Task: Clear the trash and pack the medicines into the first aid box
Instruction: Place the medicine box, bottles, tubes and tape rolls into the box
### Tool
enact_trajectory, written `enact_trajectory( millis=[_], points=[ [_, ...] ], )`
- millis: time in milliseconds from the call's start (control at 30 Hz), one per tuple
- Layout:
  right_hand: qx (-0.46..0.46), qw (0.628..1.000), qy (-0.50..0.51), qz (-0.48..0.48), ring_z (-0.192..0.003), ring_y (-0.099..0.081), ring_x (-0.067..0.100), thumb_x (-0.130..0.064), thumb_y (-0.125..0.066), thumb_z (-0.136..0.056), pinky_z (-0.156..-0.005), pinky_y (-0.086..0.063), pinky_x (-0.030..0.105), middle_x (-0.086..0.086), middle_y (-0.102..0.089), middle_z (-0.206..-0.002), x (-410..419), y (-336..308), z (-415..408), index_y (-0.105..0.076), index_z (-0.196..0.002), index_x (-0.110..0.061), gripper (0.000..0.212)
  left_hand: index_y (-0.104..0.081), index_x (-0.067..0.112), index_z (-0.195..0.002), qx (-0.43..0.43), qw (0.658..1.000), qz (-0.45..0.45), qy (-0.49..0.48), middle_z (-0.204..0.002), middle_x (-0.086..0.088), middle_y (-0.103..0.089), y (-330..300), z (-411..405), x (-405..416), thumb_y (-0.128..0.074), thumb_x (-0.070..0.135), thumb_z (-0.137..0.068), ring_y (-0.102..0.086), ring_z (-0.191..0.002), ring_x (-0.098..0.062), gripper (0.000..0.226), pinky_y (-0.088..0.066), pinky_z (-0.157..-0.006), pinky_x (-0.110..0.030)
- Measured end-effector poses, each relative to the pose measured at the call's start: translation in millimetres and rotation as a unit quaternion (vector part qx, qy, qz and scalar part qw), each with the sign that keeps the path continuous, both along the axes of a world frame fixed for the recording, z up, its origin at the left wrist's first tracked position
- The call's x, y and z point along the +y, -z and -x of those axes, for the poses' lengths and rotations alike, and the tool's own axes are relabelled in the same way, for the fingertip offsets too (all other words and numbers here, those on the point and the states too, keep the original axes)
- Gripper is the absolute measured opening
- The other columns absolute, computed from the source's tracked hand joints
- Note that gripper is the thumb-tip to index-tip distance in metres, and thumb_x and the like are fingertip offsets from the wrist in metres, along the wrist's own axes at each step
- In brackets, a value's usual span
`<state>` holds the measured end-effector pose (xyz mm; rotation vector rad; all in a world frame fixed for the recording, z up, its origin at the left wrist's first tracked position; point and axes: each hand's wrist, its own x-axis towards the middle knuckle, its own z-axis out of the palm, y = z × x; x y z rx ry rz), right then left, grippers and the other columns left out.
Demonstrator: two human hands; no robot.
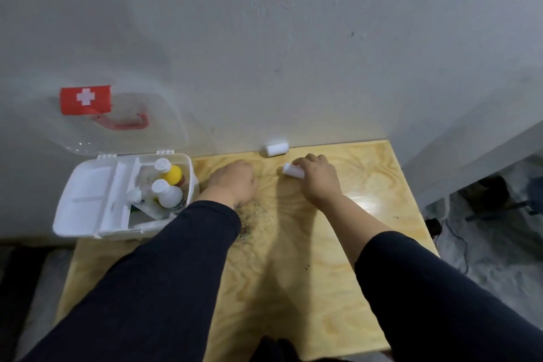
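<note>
The white first aid box (88, 185) stands open at the table's left edge, its clear lid with a red cross label (85, 99) leaning on the wall. Inside stand a yellow-capped bottle (172, 174) and white-capped bottles (169, 194). My right hand (316, 178) is closed around a small white roll (292, 170) on the table. A second white roll (276, 149) lies against the wall just beyond. My left hand (233, 182) rests palm down, fingers curled, beside the box; whether it holds anything is hidden. Loose crumbs (255, 214) lie under my left wrist.
The wooden table (293, 273) meets a grey wall at the back. A grey surface (470, 161) stands to the right, with cables and dark items on the floor (499, 203) beneath it.
</note>
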<state>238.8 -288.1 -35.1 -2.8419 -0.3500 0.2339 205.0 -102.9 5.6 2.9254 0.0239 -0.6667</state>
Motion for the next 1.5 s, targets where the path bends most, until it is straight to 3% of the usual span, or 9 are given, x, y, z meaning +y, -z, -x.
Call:
enact_trajectory(
  millis=[67, 233, 367, 500, 733, 967, 1167, 1300, 1500],
  points=[
    [-0.031, 0.997, -0.064, 0.011, -0.118, -0.045, 0.03, -0.003, -0.051, -0.085, -0.089, -0.04, 0.037, 0.006, -0.054, -0.126, 12.8, -1.0, -4.6, -0.057, -0.127, -0.018, 0.045, -0.047, 0.013, -0.139, -0.002, 1.0, -0.001, -0.004, -0.144, -0.004, -0.046, -1.7, 0.0, 0.5, -0.038, 0.035, -0.1, -0.048, -0.128, -0.026, 0.046, -0.045, -0.1, -0.042],
    [-0.036, 0.988, -0.143, 0.049, -0.137, -0.032, 0.027, -0.001, -0.052, -0.086, -0.106, -0.036, 0.038, 0.006, -0.035, -0.147, 37.5, -5.8, -26.4, -0.042, -0.139, -0.021, 0.058, -0.048, 0.014, -0.139, 0.0, 1.0, 0.004, -0.024, -0.144, -0.004, -0.045, -1.1, 7.1, 7.7, -0.039, 0.034, -0.099, -0.048, -0.128, -0.028, 0.045, -0.043, -0.102, -0.041],
    [-0.005, 0.985, -0.144, 0.091, -0.123, -0.04, 0.031, -0.007, -0.048, -0.093, -0.094, -0.05, 0.039, 0.008, -0.04, -0.137, 44.8, -7.8, -32.4, -0.048, -0.134, -0.029, 0.047, -0.048, 0.014, -0.138, -0.007, 0.999, 0.014, -0.033, -0.144, -0.004, -0.046, -1.4, 12.3, 11.5, -0.041, 0.035, -0.099, -0.049, -0.127, -0.029, 0.046, -0.043, -0.102, -0.042],
    [0.033, 0.987, -0.121, 0.103, -0.115, -0.047, 0.029, -0.013, -0.045, -0.096, -0.092, -0.049, 0.037, 0.006, -0.043, -0.134, 43.4, -4.5, -28.4, -0.047, -0.136, -0.035, 0.045, -0.048, 0.013, -0.138, -0.004, 0.999, 0.025, -0.028, -0.145, -0.004, -0.045, -1.1, 16.6, 11.7, -0.041, 0.036, -0.099, -0.049, -0.127, -0.03, 0.046, -0.043, -0.102, -0.043],
    [0.072, 0.992, -0.057, 0.09, -0.103, -0.058, 0.027, -0.015, -0.044, -0.096, -0.07, -0.047, 0.033, 0.006, -0.047, -0.117, 44.4, -15.0, 5.5, -0.056, -0.124, -0.025, 0.032, -0.05, 0.014, -0.136, -0.011, 0.999, 0.033, 0.003, -0.141, -0.004, -0.049, -7.3, 33.5, 15.4, -0.041, 0.036, -0.098, -0.052, -0.123, -0.03, 0.045, -0.047, -0.098, -0.044],
    [0.045, 0.998, -0.017, 0.034, -0.103, -0.059, 0.027, -0.02, -0.053, -0.094, -0.079, -0.049, 0.033, 0.009, -0.05, -0.119, 60.7, -79.6, 45.9, -0.06, -0.115, -0.018, 0.022, -0.053, 0.018, -0.134, -0.064, 0.996, 0.044, 0.036, -0.141, -0.003, -0.051, -43.6, 62.6, 37.2, -0.041, 0.034, -0.097, -0.051, -0.125, -0.029, 0.042, -0.046, -0.098, -0.04],
    [-0.008, 1.0, -0.009, -0.013, -0.106, -0.06, 0.032, -0.025, -0.061, -0.09, -0.089, -0.049, 0.037, 0.009, -0.05, -0.124, 118.9, -131.7, 84.4, -0.06, -0.123, -0.025, 0.033, -0.057, 0.02, -0.132, -0.131, 0.987, 0.093, 0.02, -0.137, -0.002, -0.055, -77.3, 104.6, 88.2, -0.045, 0.025, -0.096, -0.054, -0.122, -0.029, 0.038, -0.046, -0.098, -0.037],
    [-0.021, 0.998, -0.037, -0.04, -0.108, -0.06, 0.029, -0.025, -0.061, -0.088, -0.088, -0.047, 0.033, 0.007, -0.051, -0.124, 175.4, -143.8, 110.7, -0.06, -0.124, -0.03, 0.037, -0.058, 0.019, -0.129, -0.166, 0.982, 0.086, -0.019, -0.13, -0.004, -0.056, -80.5, 136.9, 143.3, -0.049, 0.022, -0.095, -0.056, -0.115, -0.03, 0.035, -0.045, -0.085, -0.036],
    [0.021, 0.993, -0.11, -0.045, -0.112, -0.058, 0.029, -0.022, -0.062, -0.087, -0.096, -0.046, 0.034, 0.008, -0.052, -0.126, 260.8, -127.7, 141.5, -0.058, -0.13, -0.027, 0.043, -0.039, 0.012, -0.144, -0.14, 0.986, 0.052, -0.079, -0.149, -0.004, -0.038, -54.7, 175.7, 223.2, -0.051, 0.023, -0.095, -0.042, -0.132, -0.027, 0.052, -0.037, -0.105, -0.036]
  ],
)
